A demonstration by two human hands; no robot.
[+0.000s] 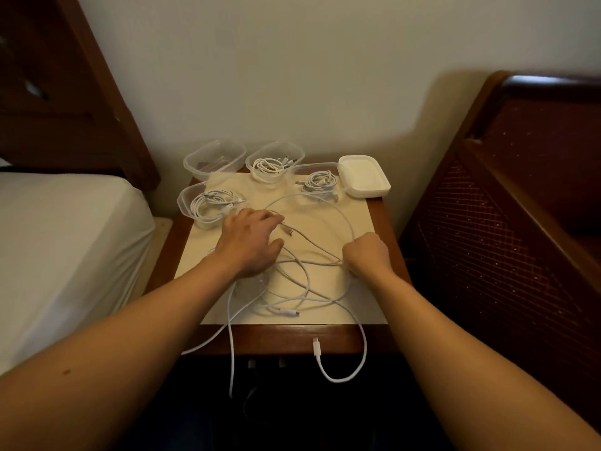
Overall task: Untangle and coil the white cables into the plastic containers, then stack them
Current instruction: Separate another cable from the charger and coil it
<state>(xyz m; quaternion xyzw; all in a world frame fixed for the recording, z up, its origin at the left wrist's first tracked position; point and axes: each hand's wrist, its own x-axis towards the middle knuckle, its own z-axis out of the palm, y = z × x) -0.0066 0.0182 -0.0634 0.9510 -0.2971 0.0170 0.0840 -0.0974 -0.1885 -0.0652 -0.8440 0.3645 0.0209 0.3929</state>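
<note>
Up at the far edge of the wooden worktop (379, 219) stand four clear plastic containers: the far-left container (195, 161) holds no cable, the middle container (294, 153) holds a coiled white cable, the right-hand container (325, 165) holds another coil, and the near-left container (182, 203) holds a third. A white lidded box (363, 176) sits at the far right corner. Both forearms reach forward over the worktop. The left hand (250, 242) lies palm down, its grip loose, fingertips on a cable plug. The right hand (366, 255) is a fist, its grip clamped on the loose white cable (344, 216). That cable sprawls in tangled loops across the worktop, strands and one plug hanging over the near edge.
</note>
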